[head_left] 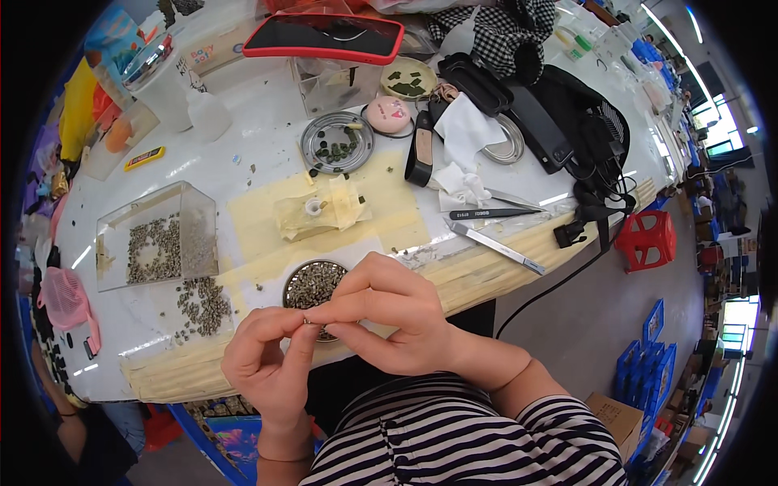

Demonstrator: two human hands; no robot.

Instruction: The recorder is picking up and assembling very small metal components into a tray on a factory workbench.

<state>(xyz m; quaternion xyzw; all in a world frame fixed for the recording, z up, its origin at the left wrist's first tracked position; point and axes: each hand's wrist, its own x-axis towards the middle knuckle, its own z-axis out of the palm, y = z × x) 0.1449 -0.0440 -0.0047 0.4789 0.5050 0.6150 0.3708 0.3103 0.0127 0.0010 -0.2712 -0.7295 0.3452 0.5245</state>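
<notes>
My left hand [271, 360] and my right hand [389, 316] meet fingertip to fingertip at the table's front edge. Both are pinched on one tiny metallic piece, too small to name. Just behind the fingers stands a round metal dish [289, 283] filled with small grey-brown parts [316, 282]; my hands cover its near side. To the left, a heap of similar small parts [203, 308] lies loose by a clear plastic box [194, 231] holding more of them. Beyond the dish, a small white ring-shaped piece [314, 207] sits on a block wrapped in yellowish tape [284, 220].
Silver tweezers [498, 247] and black-handled tweezers [490, 214] lie to the right. A metal dish with dark green bits [305, 150] stands farther back, near a red-cased phone [324, 38] raised over a clear box. A yellow cutter [145, 158] lies far left; a black bag [596, 113] is at right.
</notes>
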